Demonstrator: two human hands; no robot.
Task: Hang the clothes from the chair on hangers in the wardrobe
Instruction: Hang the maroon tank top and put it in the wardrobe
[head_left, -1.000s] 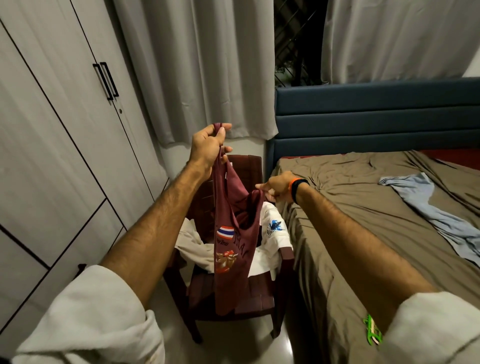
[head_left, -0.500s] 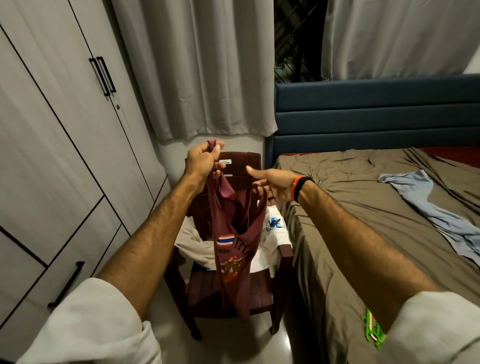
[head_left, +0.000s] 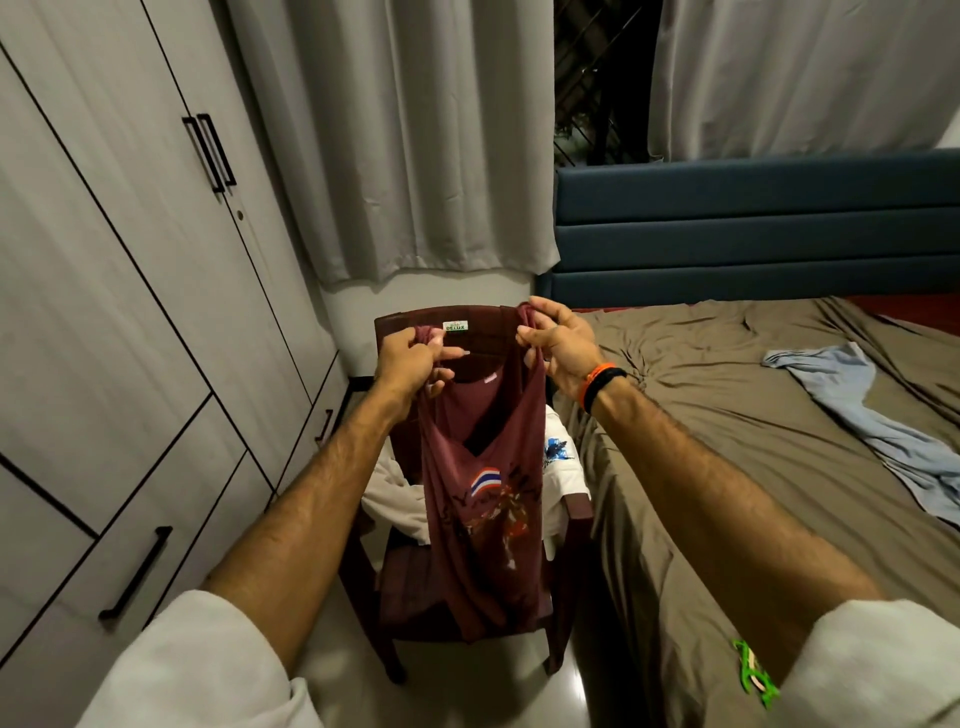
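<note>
A maroon tank top (head_left: 483, 525) with a flag print hangs spread out in front of me, above the dark brown plastic chair (head_left: 571, 519). My left hand (head_left: 408, 361) pinches its left shoulder strap and my right hand (head_left: 558, 338) pinches the right strap, both at chair-back height. A white T-shirt (head_left: 563, 467) with a blue print and a cream garment (head_left: 387, 491) lie on the chair seat behind the tank top. The grey wardrobe (head_left: 130, 291) stands to the left with all its doors closed. No hanger is in view.
A bed with a brown sheet (head_left: 727, 441) and a blue headboard fills the right side, with a light blue garment (head_left: 872, 421) on it. A green object (head_left: 753, 675) lies near the bed's front edge. Grey curtains hang behind the chair. Pale floor lies below it.
My right hand has taken hold of the second strap and lifted it. My left hand came down a little, so the tank top now hangs opened out between both hands.
</note>
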